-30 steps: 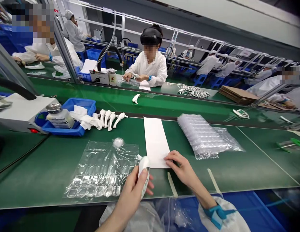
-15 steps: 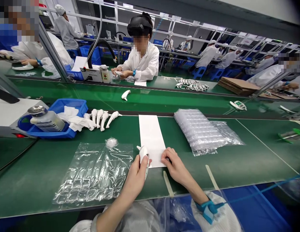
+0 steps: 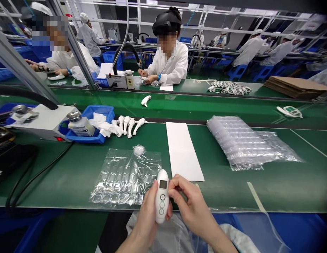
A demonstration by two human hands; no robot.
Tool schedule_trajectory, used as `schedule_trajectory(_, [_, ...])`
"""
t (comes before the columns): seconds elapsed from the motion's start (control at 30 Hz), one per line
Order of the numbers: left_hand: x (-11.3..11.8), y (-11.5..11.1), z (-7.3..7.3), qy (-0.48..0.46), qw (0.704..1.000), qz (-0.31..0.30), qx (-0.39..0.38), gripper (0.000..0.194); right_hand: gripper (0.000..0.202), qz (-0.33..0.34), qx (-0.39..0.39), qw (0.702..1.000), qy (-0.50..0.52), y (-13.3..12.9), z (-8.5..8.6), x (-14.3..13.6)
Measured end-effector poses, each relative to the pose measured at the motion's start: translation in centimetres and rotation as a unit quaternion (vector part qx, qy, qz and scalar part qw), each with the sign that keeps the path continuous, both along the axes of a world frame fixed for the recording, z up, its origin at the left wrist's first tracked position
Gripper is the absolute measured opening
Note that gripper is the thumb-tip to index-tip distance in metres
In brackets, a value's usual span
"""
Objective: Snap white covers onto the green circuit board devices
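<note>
Left hand (image 3: 150,207) clamped on white device (image 3: 162,209), over desk's (image 3: 226,193) near edge. Right hand (image 3: 191,205) at its side; closed or not, I can't tell. My worry: a tug could slip the smooth casing loose.

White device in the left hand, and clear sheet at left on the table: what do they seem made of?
White device: probably hard plastic with a smooth, satin finish, judging by its rounded, moulded-looking shell.
Clear sheet: likely thin, glossy plastic film; the green table shows through, and its creases catch bright highlights.
</note>
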State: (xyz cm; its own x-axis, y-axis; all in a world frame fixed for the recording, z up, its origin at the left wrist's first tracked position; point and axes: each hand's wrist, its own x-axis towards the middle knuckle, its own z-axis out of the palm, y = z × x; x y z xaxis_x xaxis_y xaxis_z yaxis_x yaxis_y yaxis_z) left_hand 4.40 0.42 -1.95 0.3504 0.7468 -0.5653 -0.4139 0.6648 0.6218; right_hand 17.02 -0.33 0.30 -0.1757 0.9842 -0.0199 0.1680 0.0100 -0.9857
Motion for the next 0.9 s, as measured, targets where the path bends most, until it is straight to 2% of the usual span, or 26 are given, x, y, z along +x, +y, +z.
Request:
schedule_trajectory(0.2, [-0.8,-0.6,0.4,0.018,1.0,0.016,0.01,0.053,0.022,-0.024,0.025,0.997,-0.067,1.0,-1.0,-1.2])
schedule_trajectory(0.4, [-1.2,-0.7,0.0,0.015,1.0,0.024,0.0,0.054,0.021,-0.025,0.052,0.991,-0.119,1.1,-1.1,-1.6])
schedule_trajectory(0.57, [-1.3,-0.6,-0.2,0.017,1.0,0.023,0.009,0.053,0.021,-0.022,0.05,0.991,-0.124,1.2,-1.1,-1.8])
schedule_trajectory(0.77, [-1.3,-0.6,-0.1,0.01,1.0,0.024,0.005,0.043,0.022,-0.019,0.035,0.993,-0.11,1.2,-1.2,-1.8])
schedule_trajectory(0.9, [-1.2,-0.7,-0.2,0.019,1.0,0.023,0.009,0.045,0.021,-0.024,0.041,0.993,-0.112,1.3,-1.1,-1.8])
